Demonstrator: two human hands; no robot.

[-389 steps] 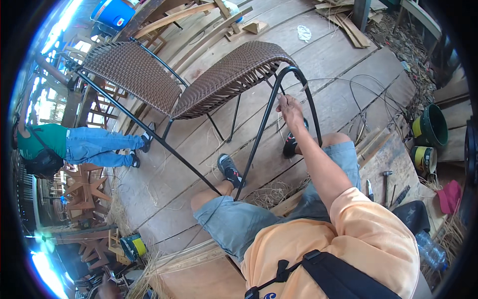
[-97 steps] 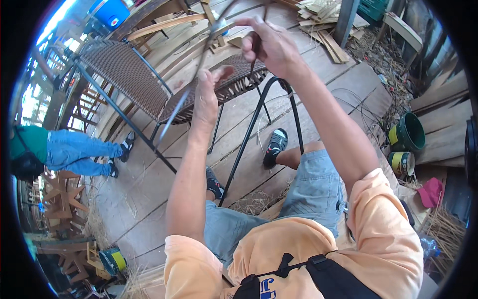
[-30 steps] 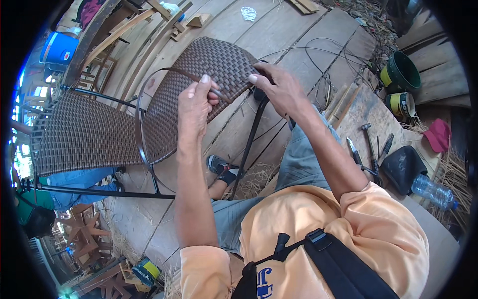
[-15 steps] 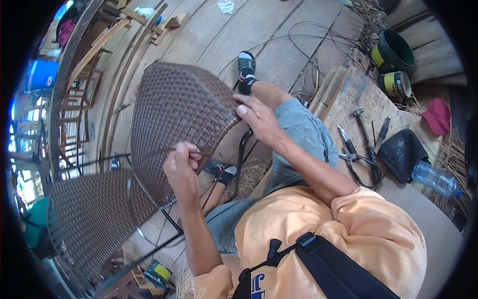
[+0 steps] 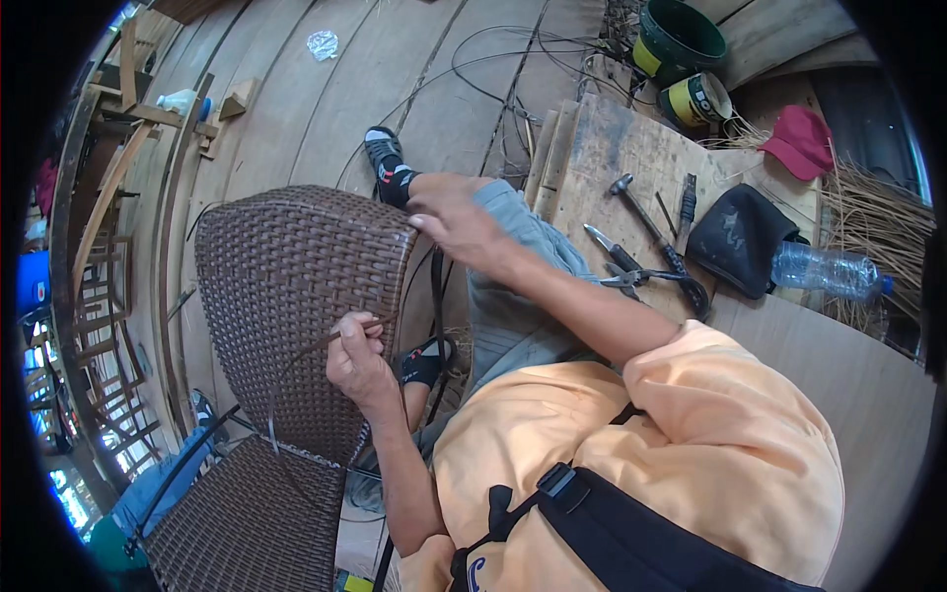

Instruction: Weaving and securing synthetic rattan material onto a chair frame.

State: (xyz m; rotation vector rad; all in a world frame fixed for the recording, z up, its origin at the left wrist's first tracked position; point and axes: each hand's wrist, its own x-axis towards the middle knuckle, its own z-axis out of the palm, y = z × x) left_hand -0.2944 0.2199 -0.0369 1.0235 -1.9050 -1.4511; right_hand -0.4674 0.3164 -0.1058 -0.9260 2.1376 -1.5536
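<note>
A brown woven wicker chair stands before me, with its backrest (image 5: 286, 266) facing me and its seat (image 5: 247, 518) at lower left. My left hand (image 5: 357, 365) is closed in a pinch on a thin brown weaving strand (image 5: 318, 344), in front of the backrest near its right edge. The strand runs left across the weave. At the backrest's upper right corner is my right hand (image 5: 459, 227), thumb close to the edge and fingers reaching out past it. I see nothing held in it, though the hand is slightly blurred.
To the right, a wooden board (image 5: 612, 148) bears a hammer (image 5: 646, 222), a knife (image 5: 612, 247), pliers (image 5: 636, 278), a black pouch (image 5: 735, 237) and a plastic bottle (image 5: 829, 271). Beyond are a green bucket (image 5: 681, 39), a red cap (image 5: 799, 143) and loose strands (image 5: 493, 39).
My view has swung to the right, so the chair and board appear further left. My right hand has loosened from the backrest corner. My left hand still pinches the strand.
</note>
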